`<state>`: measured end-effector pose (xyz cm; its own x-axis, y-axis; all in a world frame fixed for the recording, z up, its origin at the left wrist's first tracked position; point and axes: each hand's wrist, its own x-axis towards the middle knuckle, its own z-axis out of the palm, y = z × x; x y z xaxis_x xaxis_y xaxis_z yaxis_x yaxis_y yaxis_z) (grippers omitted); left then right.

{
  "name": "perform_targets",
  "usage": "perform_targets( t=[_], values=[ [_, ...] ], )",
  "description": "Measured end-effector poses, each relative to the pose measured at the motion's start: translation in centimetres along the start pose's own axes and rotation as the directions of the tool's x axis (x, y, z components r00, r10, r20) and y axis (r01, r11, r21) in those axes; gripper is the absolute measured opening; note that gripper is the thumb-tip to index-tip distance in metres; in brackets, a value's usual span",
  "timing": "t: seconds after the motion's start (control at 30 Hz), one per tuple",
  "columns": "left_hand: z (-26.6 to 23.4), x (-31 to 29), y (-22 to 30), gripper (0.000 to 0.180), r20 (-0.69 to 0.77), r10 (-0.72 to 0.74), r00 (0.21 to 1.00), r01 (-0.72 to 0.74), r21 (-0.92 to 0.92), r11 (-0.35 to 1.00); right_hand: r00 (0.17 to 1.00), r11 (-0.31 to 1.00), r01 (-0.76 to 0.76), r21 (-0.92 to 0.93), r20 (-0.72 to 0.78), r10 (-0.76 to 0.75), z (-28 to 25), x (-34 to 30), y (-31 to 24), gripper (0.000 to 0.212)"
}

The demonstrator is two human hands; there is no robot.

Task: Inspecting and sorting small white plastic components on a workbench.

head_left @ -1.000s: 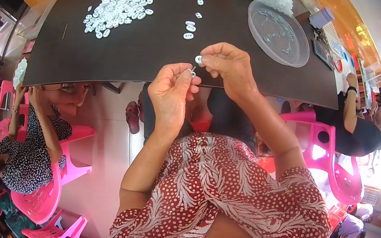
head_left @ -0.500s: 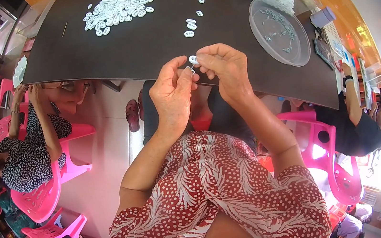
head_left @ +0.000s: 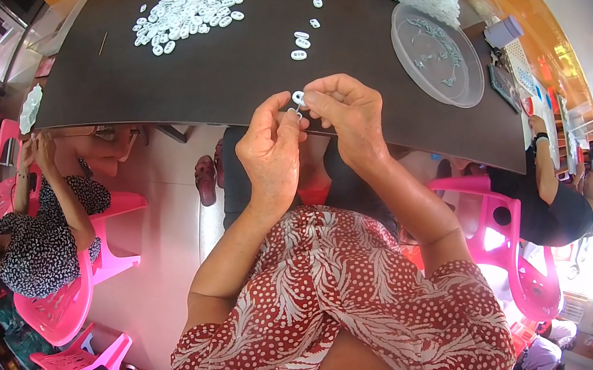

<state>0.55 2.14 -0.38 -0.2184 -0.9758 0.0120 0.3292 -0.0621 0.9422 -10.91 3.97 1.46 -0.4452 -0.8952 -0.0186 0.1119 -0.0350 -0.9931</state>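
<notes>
Pinching one small white ring (head_left: 298, 97) together at the near table (head_left: 238, 80) edge, the left hand (head_left: 271, 154) and right hand (head_left: 350, 122) steady it between fingertips, far from the ring pile (head_left: 188, 12).

A small white ring-shaped piece (head_left: 298, 97) sits pinched between the fingertips of both hands, the left hand (head_left: 271, 154) gripping from below and the right hand (head_left: 349, 114) from beside and above it. It is oval with a hole through its middle, held flat-face up. A tiny dark metal bit shows just under it, against the left thumb; its shape is too small to tell.
</notes>
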Motion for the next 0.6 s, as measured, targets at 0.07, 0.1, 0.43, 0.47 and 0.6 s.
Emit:
perform_targets(
  t=[0.07,0.1,0.43,0.47,0.6],
  values=[
    [0.01,-0.05,-0.03,0.022,-0.012,0.017,1.000,-0.016,0.055,0.998,1.000,0.999,0.019,-0.026,0.003,-0.019,0.03,-0.04,0.10,0.013],
    [0.01,0.00,-0.15,0.022,-0.012,0.016,1.000,-0.016,0.053,0.998,1.000,0.999,0.020,-0.027,0.002,-0.020,-0.03,0.00,0.20,0.013],
    [-0.51,0.12,0.01,0.023,0.011,-0.053,0.999,0.054,-0.043,0.998,0.999,0.999,0.029,-0.029,0.034,-0.028,-0.03,0.01,0.12,0.007],
    [-0.51,0.16,-0.06,0.023,0.012,-0.046,0.999,0.047,-0.042,0.998,0.999,0.999,0.024,-0.036,0.032,-0.023,0.04,-0.03,0.08,0.007],
    [-0.55,0.12,0.10,0.023,0.012,-0.037,0.999,0.037,-0.029,0.999,0.998,0.999,0.038,-0.026,0.043,-0.037,0.21,-0.16,-0.09,0.006]
  ],
)
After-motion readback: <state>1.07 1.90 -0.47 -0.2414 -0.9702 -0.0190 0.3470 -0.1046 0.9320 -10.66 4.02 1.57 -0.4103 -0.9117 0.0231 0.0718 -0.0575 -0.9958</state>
